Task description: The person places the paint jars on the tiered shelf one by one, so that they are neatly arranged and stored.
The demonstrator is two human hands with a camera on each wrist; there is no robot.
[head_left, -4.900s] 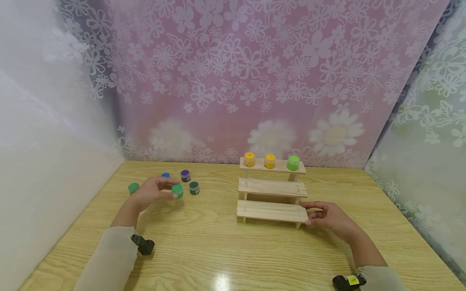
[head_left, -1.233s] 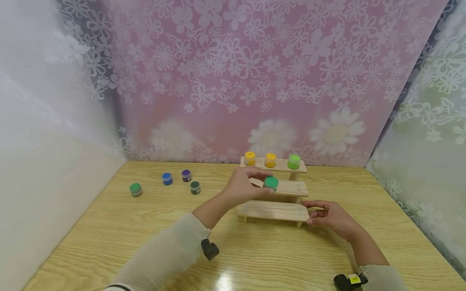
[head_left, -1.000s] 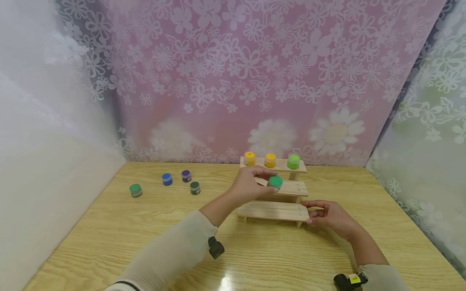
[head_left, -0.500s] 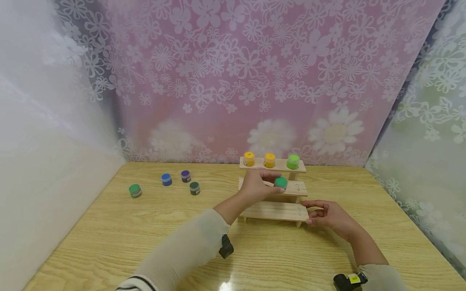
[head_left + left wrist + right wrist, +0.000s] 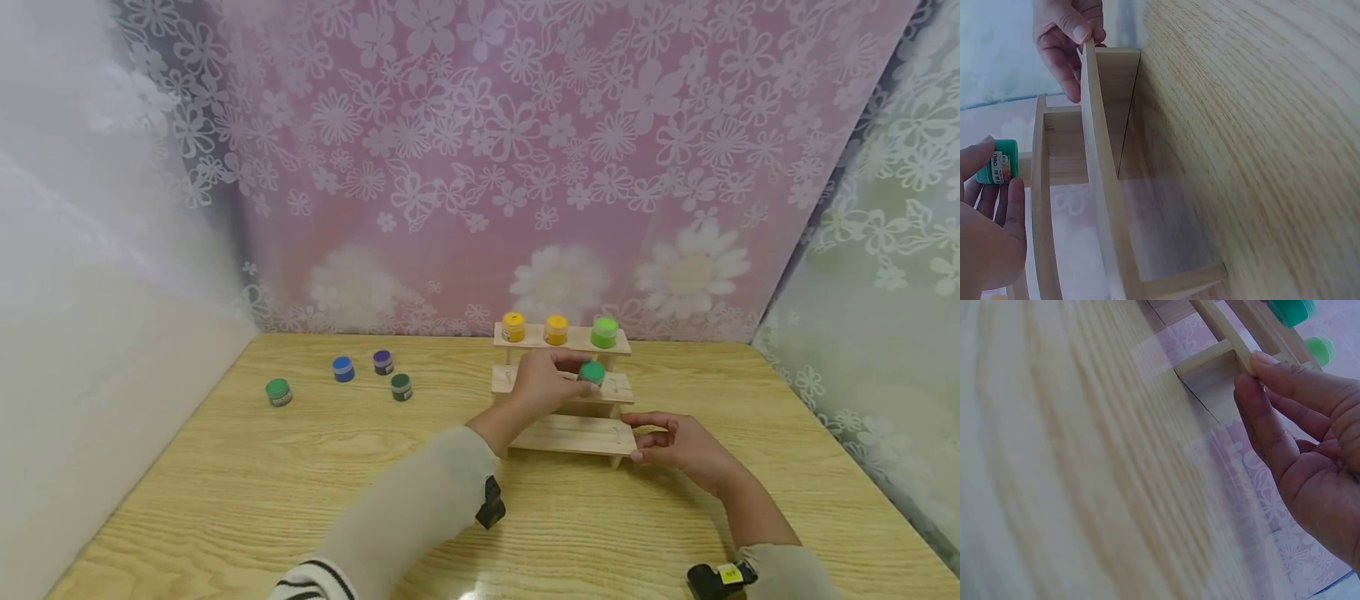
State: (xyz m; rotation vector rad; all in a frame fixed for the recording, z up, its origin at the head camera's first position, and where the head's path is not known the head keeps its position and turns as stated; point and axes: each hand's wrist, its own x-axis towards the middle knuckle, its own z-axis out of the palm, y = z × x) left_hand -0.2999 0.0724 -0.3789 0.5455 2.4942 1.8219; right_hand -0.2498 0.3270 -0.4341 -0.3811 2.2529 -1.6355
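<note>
My left hand (image 5: 546, 383) pinches a green paint jar (image 5: 592, 374) between thumb and fingers, over the right half of the middle step of the wooden tiered stand (image 5: 570, 433). In the left wrist view, a small gap shows between the jar (image 5: 1005, 164) and that step. My right hand (image 5: 686, 450) grips the right end of the lowest step, thumb on one face and fingers on the other, as the right wrist view shows. Along the top step stand two yellow jars (image 5: 513, 327) and a light green jar (image 5: 604, 332).
On the table's left part stand another green jar (image 5: 278, 392), a blue jar (image 5: 343, 369), a purple jar (image 5: 383, 362) and a dark green jar (image 5: 401, 387). A pink flowered curtain (image 5: 420, 167) hangs behind the table, and a white surface (image 5: 112, 333) rises at the left.
My left hand has carried the green jar from the left part of the table to the stand, shifting right along the middle step over the last second. The right hand keeps its place.
</note>
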